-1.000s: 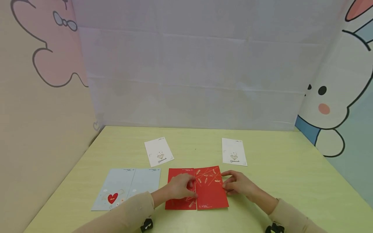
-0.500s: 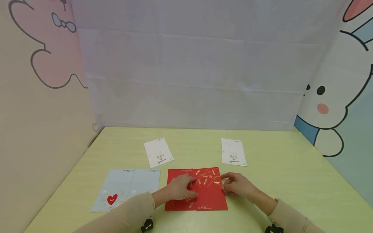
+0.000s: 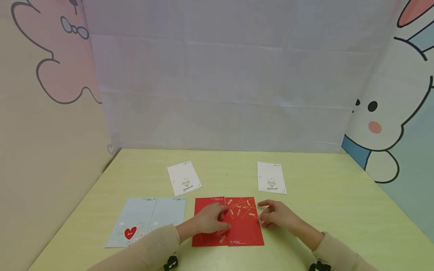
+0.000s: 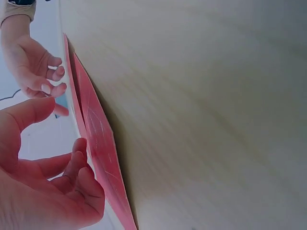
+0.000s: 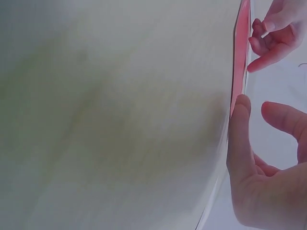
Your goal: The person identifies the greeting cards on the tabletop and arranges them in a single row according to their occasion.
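Note:
Two red cards printed with gold lines and feathers lie side by side on the table. The left red card [image 3: 203,239] is partly covered by my left hand [image 3: 210,217], whose fingertips reach over the seam between the pair. In the left wrist view, that hand's thumb and forefinger stand apart, the other fingers bent close above the red surface. The right red card [image 3: 244,229] sits flat, its far edge nearly level with its neighbour's. My right hand [image 3: 276,215] is beside its right edge, fingers spread; in the right wrist view [image 5: 268,187] one fingertip is right at that edge.
To the left lie two pale blue cards [image 3: 166,212] edge to edge, one with a red heart, partly behind the left sleeve [image 3: 149,246]. Farther back are a tilted white card [image 3: 181,175] and another white card [image 3: 271,173]. A white cloth [image 3: 223,94] hangs behind the table [image 3: 339,203].
The right red card has straightened and shifted slightly left against the other, narrowing the gap between them. The right hand's fingers have come slightly off its edge; the left hand has stayed in place.

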{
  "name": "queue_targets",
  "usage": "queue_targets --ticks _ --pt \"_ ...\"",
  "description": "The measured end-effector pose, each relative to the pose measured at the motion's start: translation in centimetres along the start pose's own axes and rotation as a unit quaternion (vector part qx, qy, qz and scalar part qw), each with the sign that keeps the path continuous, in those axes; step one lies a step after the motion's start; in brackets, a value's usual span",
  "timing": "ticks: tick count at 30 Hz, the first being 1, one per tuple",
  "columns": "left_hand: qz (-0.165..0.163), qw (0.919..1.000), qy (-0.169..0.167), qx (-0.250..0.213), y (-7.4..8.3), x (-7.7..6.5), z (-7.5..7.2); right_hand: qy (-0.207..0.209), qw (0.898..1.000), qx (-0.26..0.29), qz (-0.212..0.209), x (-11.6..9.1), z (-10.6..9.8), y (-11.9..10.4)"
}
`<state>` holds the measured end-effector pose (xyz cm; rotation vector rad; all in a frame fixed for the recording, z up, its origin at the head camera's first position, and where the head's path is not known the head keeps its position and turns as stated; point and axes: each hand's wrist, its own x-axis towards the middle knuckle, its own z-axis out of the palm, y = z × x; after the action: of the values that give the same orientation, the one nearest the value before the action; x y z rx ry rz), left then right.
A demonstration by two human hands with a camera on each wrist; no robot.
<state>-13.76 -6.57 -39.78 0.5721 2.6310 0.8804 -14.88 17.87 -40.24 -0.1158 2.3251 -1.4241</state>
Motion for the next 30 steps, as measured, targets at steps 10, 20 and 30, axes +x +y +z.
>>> queue_targets --ticks 10,20,30 --pt "0.029 0.9976 0.014 -0.061 -0.7 -0.5 -1.8 0.019 0.998 0.051 -0.010 0.1 -2.0 -0.2" --pt "-0.020 0.9872 0.116 -0.107 -4.6 -0.4 -5.4 0.063 0.996 0.065 -0.005 1.3 -3.9 -0.5" --pt "-0.115 0.9636 0.181 -0.160 -9.1 -0.1 -8.3 0.075 0.995 0.066 -0.001 3.2 -4.9 -0.4"
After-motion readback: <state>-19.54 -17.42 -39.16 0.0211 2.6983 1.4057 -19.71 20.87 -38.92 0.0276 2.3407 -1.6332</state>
